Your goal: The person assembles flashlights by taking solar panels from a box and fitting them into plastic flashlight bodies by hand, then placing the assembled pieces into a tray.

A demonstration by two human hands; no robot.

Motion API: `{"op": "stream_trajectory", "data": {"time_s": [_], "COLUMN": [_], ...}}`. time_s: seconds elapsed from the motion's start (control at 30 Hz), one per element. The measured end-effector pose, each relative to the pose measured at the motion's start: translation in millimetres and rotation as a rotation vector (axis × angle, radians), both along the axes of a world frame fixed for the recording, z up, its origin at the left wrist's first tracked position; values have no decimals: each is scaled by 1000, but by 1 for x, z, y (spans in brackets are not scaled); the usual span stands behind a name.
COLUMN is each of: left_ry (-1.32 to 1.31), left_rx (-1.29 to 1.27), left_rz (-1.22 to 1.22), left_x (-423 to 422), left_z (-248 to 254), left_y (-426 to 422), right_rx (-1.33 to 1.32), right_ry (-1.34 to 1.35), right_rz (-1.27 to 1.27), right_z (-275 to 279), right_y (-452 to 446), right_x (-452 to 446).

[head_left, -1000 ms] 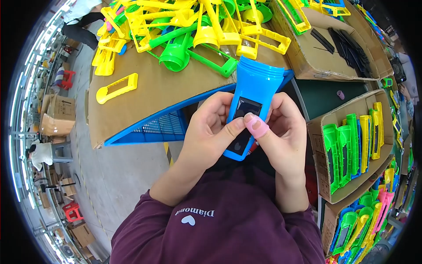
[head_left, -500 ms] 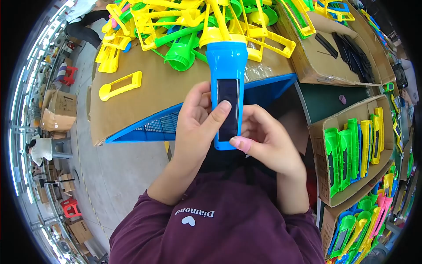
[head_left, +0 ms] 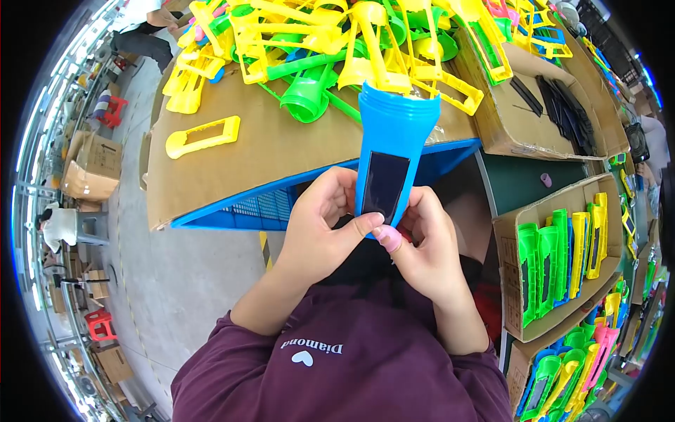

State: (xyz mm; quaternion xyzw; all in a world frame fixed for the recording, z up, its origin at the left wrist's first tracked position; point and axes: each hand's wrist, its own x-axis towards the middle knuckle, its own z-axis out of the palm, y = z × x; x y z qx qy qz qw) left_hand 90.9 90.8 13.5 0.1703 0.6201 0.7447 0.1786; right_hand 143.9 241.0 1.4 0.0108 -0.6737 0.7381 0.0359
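A blue flashlight-shaped plastic housing [head_left: 399, 130] is held in front of me, its wide threaded end away from me and leaning slightly right. Set into its face is a dark rectangular panel [head_left: 386, 181]. My left hand [head_left: 325, 224] grips the left side of the narrow end, thumb on the panel's lower edge. On the other side, my right hand [head_left: 427, 246] closes round the same end, its pink-covered thumb tip pressing beside the left thumb. The fingers behind the housing are partly hidden.
Beyond the housing, yellow and green plastic frames [head_left: 302, 56] lie heaped on a cardboard-covered table [head_left: 204, 179]. One yellow frame [head_left: 204, 137] lies apart. At right are a carton with black strips [head_left: 562, 105] and a carton of coloured housings [head_left: 555, 260]. A person [head_left: 144, 32] is at upper left.
The housing has tipped, its threaded end coming up and leaning right. My left thumb has slid from mid-panel to the lower end, next to my right thumb.
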Motion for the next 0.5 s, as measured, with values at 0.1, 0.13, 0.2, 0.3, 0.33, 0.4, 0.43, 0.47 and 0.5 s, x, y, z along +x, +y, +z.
{"op": "stream_trajectory", "data": {"time_s": [0.1,0.13,0.2,0.3,0.33,0.4,0.43,0.47,0.5], "left_ry": [43,36,73,167,175,119,51,-18,-152], "left_rx": [-10,-9,-22,-52,-55,-24,14,52,145], "left_rz": [55,73,125,213,237,235,210,182,132], "left_x": [2,1,-1,-8,-11,-20,-25,-29,-34], "left_z": [4,4,6,9,13,18,20,21,21], "left_y": [-5,-7,-12,-16,-19,-27,-32,-37,-39], "right_rx": [69,62,52,57,68,-79,-232,-385,-466], "right_ry": [47,76,136,199,203,129,44,-46,-100], "right_rz": [-9,-13,-27,-42,-30,62,143,218,322], "right_z": [2,1,1,3,3,6,11,13,13], "right_y": [-7,-10,-20,-33,-35,-41,-40,-39,-34], "right_x": [-4,-7,-14,-31,-36,-46,-49,-53,-58]}}
